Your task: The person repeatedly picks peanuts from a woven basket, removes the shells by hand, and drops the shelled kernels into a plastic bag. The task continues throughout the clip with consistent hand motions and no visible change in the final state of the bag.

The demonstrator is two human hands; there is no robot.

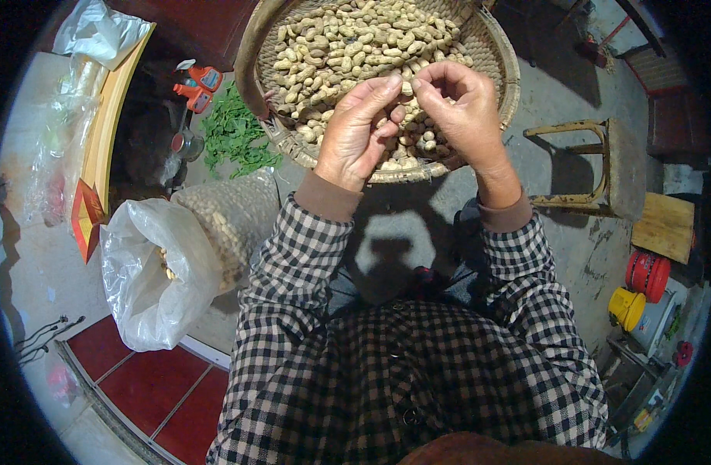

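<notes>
A round woven wicker basket (509, 64) with a thick rim lies before me, holding a heap of unshelled peanuts (355, 43). Above its near side are both my hands, fingertips almost meeting. Between the thumb and index finger of my right hand (463, 110) and those of my left hand (361, 125) a small pale peanut (406, 88) shows; which hand grips it is hard to tell. The other fingers of my left hand are curled, and what they may hold is partly hidden. To the left, a clear plastic bag (158, 314) full of peanuts leans with its mouth open.
Green leaves (233, 133) lie on the floor left of the basket, near orange bottles (198, 96). A worn stool (625, 168) lies at right, with a wooden board (663, 226), a red bucket (649, 276) and a yellow bucket (627, 308) beyond. A wooden-edged table (108, 110) stands left.
</notes>
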